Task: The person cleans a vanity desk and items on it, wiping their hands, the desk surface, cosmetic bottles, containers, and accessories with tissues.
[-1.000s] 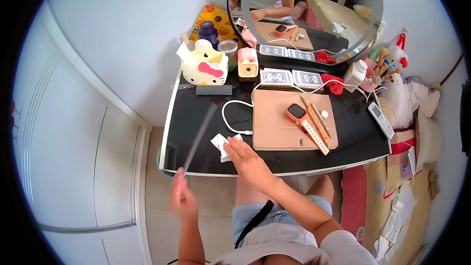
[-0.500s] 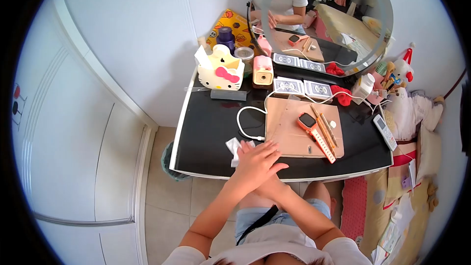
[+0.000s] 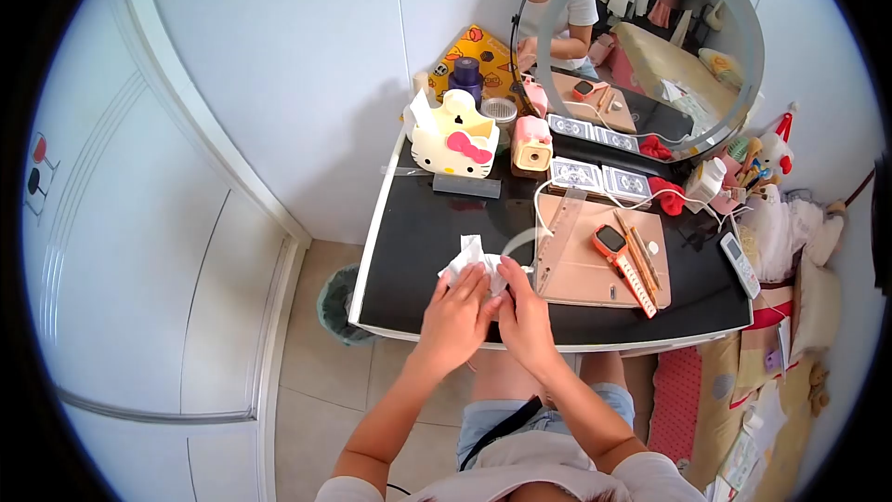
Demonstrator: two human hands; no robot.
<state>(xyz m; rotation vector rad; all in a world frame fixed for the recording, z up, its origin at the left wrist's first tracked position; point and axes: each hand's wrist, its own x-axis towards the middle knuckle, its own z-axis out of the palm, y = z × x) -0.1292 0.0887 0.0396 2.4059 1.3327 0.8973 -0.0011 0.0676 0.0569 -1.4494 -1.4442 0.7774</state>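
- Left hand (image 3: 455,318): fingers extended on tissue (image 3: 471,248); any grip cannot be told
- Right hand (image 3: 526,314): fingers partly bent against tissue; hold unclear
- Tissue: on desk (image 3: 406,265), near front edge, left of case (image 3: 578,277)
- Ruler (image 3: 557,234): clear, lying on case's left part

The tissue (image 3: 472,247) looks like matt paper, the tabletop (image 3: 409,251) smooth and glossy, perhaps glass.

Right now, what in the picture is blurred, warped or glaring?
Head view: corners black; fisheye bows the door; dark blur high in the mirror; white cable smeared beside the right hand; faint reflections on the black tabletop; soft shadow on the wall; white tissue and left hand reasonably sharp.
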